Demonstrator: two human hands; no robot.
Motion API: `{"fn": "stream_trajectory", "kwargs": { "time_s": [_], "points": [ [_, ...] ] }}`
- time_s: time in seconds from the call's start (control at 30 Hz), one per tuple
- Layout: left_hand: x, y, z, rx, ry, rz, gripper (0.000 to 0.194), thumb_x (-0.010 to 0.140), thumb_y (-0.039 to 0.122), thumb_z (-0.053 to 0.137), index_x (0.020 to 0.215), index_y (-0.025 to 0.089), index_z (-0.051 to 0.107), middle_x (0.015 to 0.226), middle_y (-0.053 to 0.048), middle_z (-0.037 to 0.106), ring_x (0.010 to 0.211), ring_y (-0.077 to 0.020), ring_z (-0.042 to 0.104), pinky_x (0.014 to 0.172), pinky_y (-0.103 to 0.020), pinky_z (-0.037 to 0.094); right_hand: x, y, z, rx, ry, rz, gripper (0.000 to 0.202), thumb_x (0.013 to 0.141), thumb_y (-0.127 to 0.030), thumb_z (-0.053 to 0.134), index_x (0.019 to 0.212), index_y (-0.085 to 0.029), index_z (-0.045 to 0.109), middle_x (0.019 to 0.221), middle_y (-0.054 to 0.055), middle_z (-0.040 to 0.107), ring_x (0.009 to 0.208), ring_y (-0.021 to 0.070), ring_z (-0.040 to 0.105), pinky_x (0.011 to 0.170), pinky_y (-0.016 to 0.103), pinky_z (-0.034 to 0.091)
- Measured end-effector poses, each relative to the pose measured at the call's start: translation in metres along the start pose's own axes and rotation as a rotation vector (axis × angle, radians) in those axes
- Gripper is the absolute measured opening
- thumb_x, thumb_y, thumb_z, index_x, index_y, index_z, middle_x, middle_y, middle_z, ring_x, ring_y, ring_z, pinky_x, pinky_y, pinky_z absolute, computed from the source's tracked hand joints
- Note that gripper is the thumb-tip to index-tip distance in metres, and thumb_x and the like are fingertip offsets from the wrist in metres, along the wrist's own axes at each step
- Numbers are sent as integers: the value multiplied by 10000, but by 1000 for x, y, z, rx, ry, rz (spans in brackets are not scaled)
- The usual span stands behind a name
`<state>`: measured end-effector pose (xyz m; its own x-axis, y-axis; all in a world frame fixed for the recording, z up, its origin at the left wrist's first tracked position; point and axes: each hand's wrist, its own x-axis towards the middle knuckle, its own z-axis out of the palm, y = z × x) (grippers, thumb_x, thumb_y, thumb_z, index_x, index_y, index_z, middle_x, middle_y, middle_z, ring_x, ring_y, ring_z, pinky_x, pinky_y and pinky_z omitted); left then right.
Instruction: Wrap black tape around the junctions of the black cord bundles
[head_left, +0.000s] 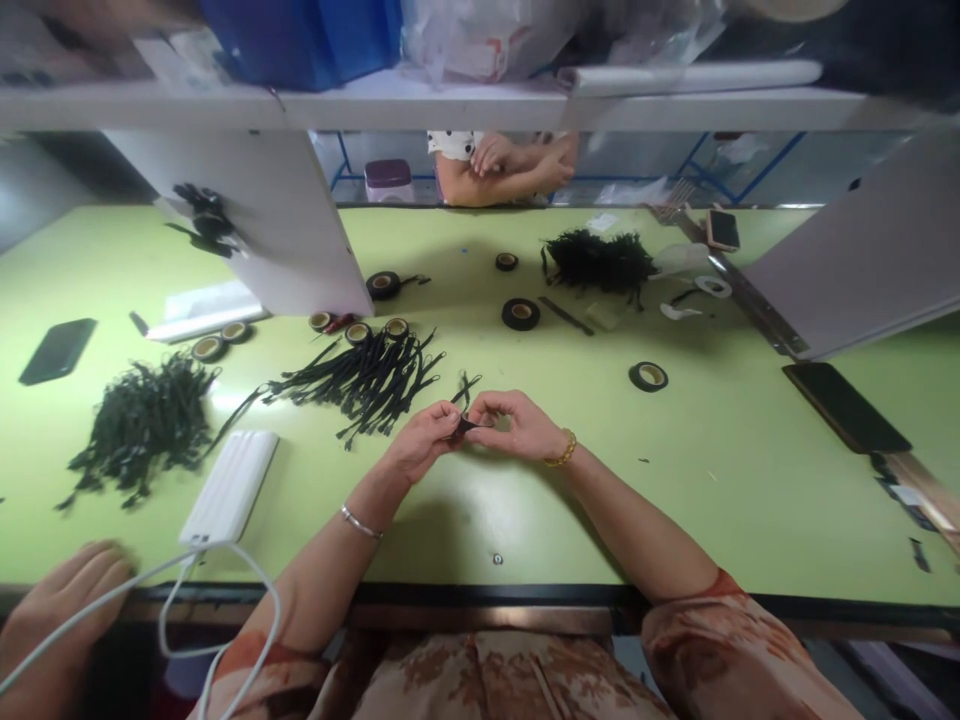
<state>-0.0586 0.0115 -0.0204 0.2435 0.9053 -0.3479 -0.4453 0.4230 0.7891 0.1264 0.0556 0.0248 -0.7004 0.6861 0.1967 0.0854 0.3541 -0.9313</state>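
My left hand pinches a short black cable, whose looped end sticks up past the fingertips. Close against it, my right hand is closed with thumb and forefinger on a small black strip that spans the gap between both hands. Whether this strip is tape or part of the cable, I cannot tell. Left of my hands a spread pile of black cables lies on the green table. Rolls of black tape lie beyond my hands, another tape roll to the right.
A white power bank with a white cord lies at left, near a second cable heap and another person's hand. Across the table are a person's folded arms and more black cables. A dark phone lies right.
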Motion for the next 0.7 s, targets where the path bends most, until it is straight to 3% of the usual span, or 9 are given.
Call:
{"fn": "stream_trajectory", "kwargs": {
  "time_s": [0.17, 0.33, 0.47, 0.7],
  "points": [
    [1, -2, 0, 73, 6, 54, 400, 627, 405, 838, 733, 146, 552, 603, 31, 532, 552, -72, 463, 546, -200, 331, 1, 3, -3, -17, -16, 29, 169, 770, -318, 676, 721, -168, 617, 644, -9, 602, 578, 107, 473, 565, 252, 371],
    [-2, -6, 9, 191, 119, 186, 388, 713, 467, 757, 737, 164, 515, 611, 41, 518, 557, -78, 437, 555, -214, 332, 2, 9, 3, -166, 85, 90, 226, 777, -352, 668, 666, -171, 591, 612, -23, 563, 551, 93, 412, 529, 234, 319],
    [1, -7, 10, 240, 159, 301, 385, 727, 484, 741, 743, 163, 528, 619, 39, 528, 581, -81, 442, 588, -218, 350, 4, 12, 4, -176, 112, 51, 180, 786, -315, 632, 680, -175, 593, 618, -22, 562, 559, 98, 426, 543, 236, 331],
    [2, 2, 1, 231, 116, 259, 385, 683, 446, 786, 775, 156, 550, 639, 33, 552, 596, -76, 463, 606, -208, 354, 6, 25, 5, -158, 148, -55, 117, 797, -288, 627, 737, -188, 617, 682, 8, 620, 622, 136, 510, 607, 272, 410]
  ]
}}
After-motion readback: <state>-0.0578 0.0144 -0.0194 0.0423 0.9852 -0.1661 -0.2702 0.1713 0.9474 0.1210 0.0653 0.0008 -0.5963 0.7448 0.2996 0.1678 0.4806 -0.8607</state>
